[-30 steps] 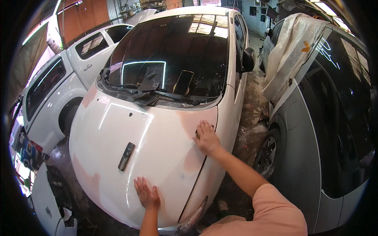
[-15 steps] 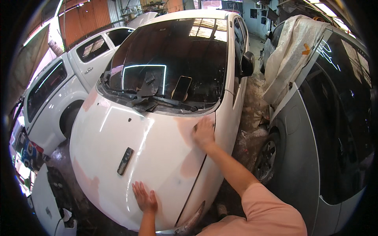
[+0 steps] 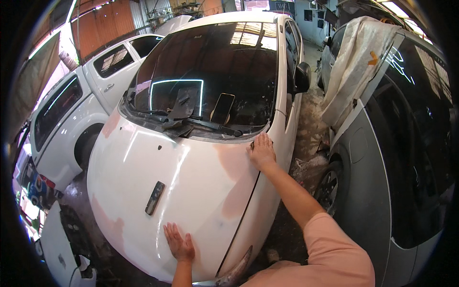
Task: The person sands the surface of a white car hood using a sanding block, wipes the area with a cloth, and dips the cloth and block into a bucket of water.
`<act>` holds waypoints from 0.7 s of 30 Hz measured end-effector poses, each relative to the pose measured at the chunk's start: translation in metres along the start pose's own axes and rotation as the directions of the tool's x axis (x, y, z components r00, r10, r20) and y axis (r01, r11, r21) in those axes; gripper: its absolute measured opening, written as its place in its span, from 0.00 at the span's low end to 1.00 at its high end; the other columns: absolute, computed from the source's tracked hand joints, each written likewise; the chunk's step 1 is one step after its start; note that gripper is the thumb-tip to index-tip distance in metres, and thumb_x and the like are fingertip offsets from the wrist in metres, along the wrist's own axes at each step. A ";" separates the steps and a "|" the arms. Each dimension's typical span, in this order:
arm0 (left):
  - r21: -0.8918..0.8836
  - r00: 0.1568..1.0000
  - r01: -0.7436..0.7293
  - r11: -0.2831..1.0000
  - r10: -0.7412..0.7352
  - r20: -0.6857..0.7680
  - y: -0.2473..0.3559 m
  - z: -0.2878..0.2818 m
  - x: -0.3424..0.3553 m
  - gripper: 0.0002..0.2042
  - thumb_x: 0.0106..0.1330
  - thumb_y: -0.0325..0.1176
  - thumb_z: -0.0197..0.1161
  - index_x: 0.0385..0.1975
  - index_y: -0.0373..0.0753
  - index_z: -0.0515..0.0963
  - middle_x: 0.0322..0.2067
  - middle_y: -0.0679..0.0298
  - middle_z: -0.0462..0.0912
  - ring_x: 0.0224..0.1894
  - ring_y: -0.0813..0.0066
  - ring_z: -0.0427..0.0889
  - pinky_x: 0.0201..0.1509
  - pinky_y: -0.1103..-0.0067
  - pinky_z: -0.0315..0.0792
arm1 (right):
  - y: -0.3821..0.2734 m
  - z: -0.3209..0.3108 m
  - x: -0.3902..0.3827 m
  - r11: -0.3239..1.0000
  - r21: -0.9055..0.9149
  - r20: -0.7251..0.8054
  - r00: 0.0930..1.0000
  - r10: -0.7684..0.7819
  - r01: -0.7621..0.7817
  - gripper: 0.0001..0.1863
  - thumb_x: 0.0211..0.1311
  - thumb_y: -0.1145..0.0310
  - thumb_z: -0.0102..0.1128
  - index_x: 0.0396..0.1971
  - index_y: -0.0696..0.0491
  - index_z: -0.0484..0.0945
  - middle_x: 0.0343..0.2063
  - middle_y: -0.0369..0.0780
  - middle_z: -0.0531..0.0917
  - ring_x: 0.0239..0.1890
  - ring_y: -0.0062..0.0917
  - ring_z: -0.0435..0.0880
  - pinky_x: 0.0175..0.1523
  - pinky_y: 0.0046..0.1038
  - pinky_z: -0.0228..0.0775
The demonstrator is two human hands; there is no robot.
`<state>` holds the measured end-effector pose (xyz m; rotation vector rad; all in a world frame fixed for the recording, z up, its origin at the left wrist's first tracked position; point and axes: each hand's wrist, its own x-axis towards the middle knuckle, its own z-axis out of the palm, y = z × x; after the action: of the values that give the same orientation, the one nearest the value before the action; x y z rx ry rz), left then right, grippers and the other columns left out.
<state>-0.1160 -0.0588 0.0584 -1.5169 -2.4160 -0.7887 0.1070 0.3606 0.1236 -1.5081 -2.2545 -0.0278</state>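
A white car's hood [image 3: 131,182] fills the middle, with pink patches of filler [image 3: 229,162]. My left hand [image 3: 179,241] lies on the lower hood, palm down, fingers apart and holding nothing. My right hand [image 3: 260,150] presses at the hood's upper right corner near the windshield, its fingers over a small dark object that is mostly hidden under them. A long dark block [image 3: 155,197] lies on the hood above my left hand. A phone [image 3: 223,107] rests at the windshield's base, beside dark sheets [image 3: 182,105] near the wipers.
A white pickup [image 3: 107,81] stands at the left, with a detached white panel [image 3: 57,244] below it. A dark grey vehicle [image 3: 363,167] with a plastic sheet [image 3: 349,67] draped beside it stands close at the right. A narrow floor strip [image 3: 308,129] runs between the cars.
My right hand has moved up and to the right along the pink patch to the hood's corner. My left hand stays spread on the lower hood.
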 end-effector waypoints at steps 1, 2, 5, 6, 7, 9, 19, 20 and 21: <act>0.011 1.000 0.001 1.000 -0.001 -0.001 0.000 0.002 -0.001 0.34 0.70 0.38 0.58 0.74 0.34 0.57 0.76 0.42 0.55 0.79 0.34 0.48 0.81 0.50 0.48 | 0.005 -0.007 0.006 0.999 -0.026 -0.058 0.998 0.023 -0.025 0.42 0.76 0.46 0.43 0.72 0.70 0.59 0.75 0.59 0.59 0.80 0.49 0.54 0.82 0.47 0.40; 0.019 1.000 0.000 1.000 0.000 -0.002 -0.002 0.005 -0.003 0.34 0.70 0.38 0.58 0.74 0.34 0.56 0.76 0.41 0.55 0.79 0.34 0.48 0.81 0.50 0.48 | -0.011 -0.003 -0.002 0.990 -0.132 0.032 0.998 0.059 -0.054 0.42 0.78 0.45 0.40 0.74 0.68 0.57 0.78 0.56 0.55 0.82 0.47 0.48 0.83 0.45 0.35; 0.090 0.999 0.047 0.995 -0.046 -0.008 -0.026 -0.018 -0.015 0.35 0.70 0.39 0.58 0.74 0.34 0.56 0.76 0.41 0.55 0.79 0.35 0.48 0.81 0.51 0.48 | -0.073 -0.004 -0.051 0.954 0.125 0.238 0.925 -0.295 0.272 0.41 0.78 0.45 0.39 0.75 0.65 0.57 0.79 0.54 0.54 0.82 0.45 0.47 0.84 0.43 0.34; 0.085 0.999 0.050 0.995 -0.051 0.003 -0.025 -0.017 -0.016 0.35 0.70 0.39 0.59 0.74 0.34 0.56 0.76 0.41 0.55 0.79 0.35 0.48 0.81 0.51 0.48 | -0.073 -0.008 -0.060 0.916 0.200 0.288 0.873 -0.393 0.347 0.41 0.77 0.45 0.39 0.76 0.64 0.57 0.79 0.54 0.54 0.83 0.44 0.47 0.84 0.42 0.33; 0.070 0.999 0.044 0.997 -0.045 0.014 -0.018 -0.013 -0.015 0.35 0.70 0.39 0.59 0.74 0.34 0.56 0.76 0.41 0.55 0.79 0.35 0.48 0.81 0.51 0.48 | -0.049 -0.014 -0.045 0.953 0.145 0.239 0.925 -0.295 0.267 0.41 0.77 0.45 0.39 0.75 0.64 0.58 0.79 0.54 0.54 0.82 0.44 0.47 0.84 0.42 0.34; 0.047 0.999 0.037 0.998 -0.038 0.018 -0.006 -0.008 -0.006 0.35 0.70 0.39 0.59 0.75 0.34 0.56 0.76 0.42 0.55 0.79 0.36 0.48 0.81 0.51 0.48 | 0.003 -0.035 0.004 0.993 0.052 0.108 0.988 -0.112 0.106 0.41 0.77 0.46 0.40 0.75 0.64 0.58 0.79 0.54 0.54 0.82 0.44 0.48 0.84 0.41 0.34; 0.083 0.998 0.053 0.995 -0.051 -0.023 -0.013 -0.013 -0.012 0.33 0.72 0.38 0.57 0.75 0.34 0.56 0.76 0.42 0.54 0.79 0.38 0.49 0.81 0.52 0.48 | -0.027 -0.033 -0.003 0.841 0.257 0.354 0.763 -0.540 0.476 0.37 0.76 0.50 0.44 0.71 0.66 0.64 0.75 0.58 0.60 0.81 0.46 0.51 0.83 0.43 0.39; 0.082 0.999 0.042 0.996 -0.040 -0.023 -0.011 -0.014 -0.011 0.34 0.71 0.38 0.57 0.75 0.34 0.56 0.76 0.42 0.54 0.79 0.37 0.49 0.81 0.52 0.49 | -0.003 -0.035 -0.006 0.854 0.197 0.277 0.809 -0.519 0.481 0.37 0.76 0.49 0.44 0.72 0.66 0.62 0.76 0.57 0.58 0.81 0.46 0.51 0.83 0.43 0.39; 0.081 0.999 0.030 0.996 -0.028 -0.024 -0.010 -0.013 -0.009 0.34 0.70 0.38 0.58 0.75 0.34 0.56 0.76 0.42 0.54 0.79 0.36 0.49 0.81 0.51 0.50 | 0.021 -0.032 -0.013 0.867 0.136 0.196 0.845 -0.497 0.478 0.38 0.77 0.49 0.43 0.72 0.66 0.61 0.77 0.57 0.57 0.81 0.46 0.50 0.83 0.42 0.39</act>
<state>-0.1221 -0.0761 0.0624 -1.4384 -2.4273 -0.7000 0.1405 0.3496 0.1436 -0.8917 -2.7326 0.0901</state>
